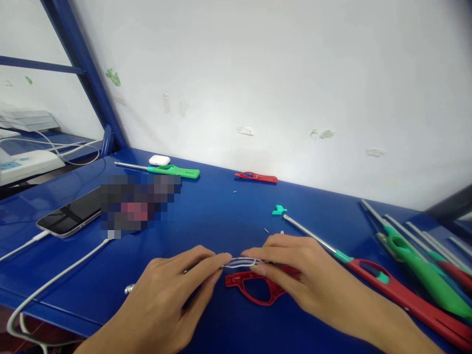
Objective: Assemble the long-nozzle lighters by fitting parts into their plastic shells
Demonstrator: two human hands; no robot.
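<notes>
Thin white wires (239, 262) stretch between my two hands above the blue table. My left hand (177, 290) pinches their left end between thumb and fingers. A short silver metal end (129, 289) sticks out on the far side of that hand; whether it joins the wires is hidden. My right hand (291, 263) is closed on the other end of the wires, its fingertips covering what they grip. Just below the wires lies a red plastic lighter-handle half (254, 295) with a trigger loop, partly under my right hand.
A red lighter (398, 290) with a metal tube lies at right, beside several green and red lighters (416, 265). Further back are a teal trigger piece (279, 210), a red shell half (258, 177), a green lighter (177, 170) and a white case (159, 160). A phone (73, 209) lies left.
</notes>
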